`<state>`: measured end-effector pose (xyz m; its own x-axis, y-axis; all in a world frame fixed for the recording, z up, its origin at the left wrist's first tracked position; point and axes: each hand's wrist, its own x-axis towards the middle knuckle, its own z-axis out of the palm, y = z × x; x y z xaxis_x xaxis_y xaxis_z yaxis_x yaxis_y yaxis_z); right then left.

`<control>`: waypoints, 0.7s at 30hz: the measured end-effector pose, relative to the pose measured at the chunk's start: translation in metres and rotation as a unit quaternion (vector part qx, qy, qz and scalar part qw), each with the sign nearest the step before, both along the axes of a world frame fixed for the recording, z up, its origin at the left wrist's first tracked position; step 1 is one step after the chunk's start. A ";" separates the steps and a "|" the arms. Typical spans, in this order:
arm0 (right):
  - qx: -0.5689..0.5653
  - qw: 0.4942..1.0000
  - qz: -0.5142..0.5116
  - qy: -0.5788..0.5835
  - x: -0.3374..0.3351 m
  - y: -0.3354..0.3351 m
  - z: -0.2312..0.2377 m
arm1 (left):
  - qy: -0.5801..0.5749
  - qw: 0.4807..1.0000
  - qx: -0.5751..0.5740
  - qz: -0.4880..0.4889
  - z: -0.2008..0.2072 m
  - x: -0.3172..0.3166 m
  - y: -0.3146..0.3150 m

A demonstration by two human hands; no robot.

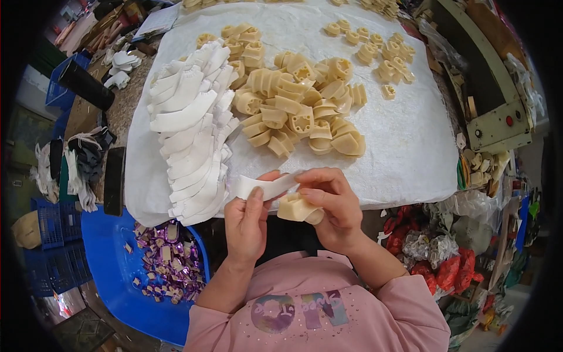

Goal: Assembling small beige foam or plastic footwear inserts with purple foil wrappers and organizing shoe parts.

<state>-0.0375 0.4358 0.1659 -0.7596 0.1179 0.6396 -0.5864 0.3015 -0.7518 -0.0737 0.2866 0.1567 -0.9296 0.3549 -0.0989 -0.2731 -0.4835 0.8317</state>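
Observation:
My left hand (247,226) pinches a curved white strip (271,188) between thumb and fingers, just off the table's front edge. The strip's far end reaches my right hand (337,208), whose thumb and forefinger are at its tip. Also in my right hand is a cream plastic piece (295,209), hollow-looking and angular, held below the strip. Beyond my hands, a long overlapping heap of similar white strips (193,132) lies on the left. Beside it are piled many cream plastic pieces (296,108), some showing a flower-shaped opening.
A white cloth (404,141) covers the table, with smaller cream pieces (394,58) at its far right. A blue tub (108,264) with purple-wrapped bits stands below left. A dark phone-like slab (114,180) lies by the left edge. Red plastic bags (448,273) sit at lower right.

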 end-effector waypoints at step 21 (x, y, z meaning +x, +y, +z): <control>0.220 0.965 -0.110 0.087 -0.008 -0.003 -0.006 | 0.051 0.995 -0.083 -0.034 0.016 0.015 -0.003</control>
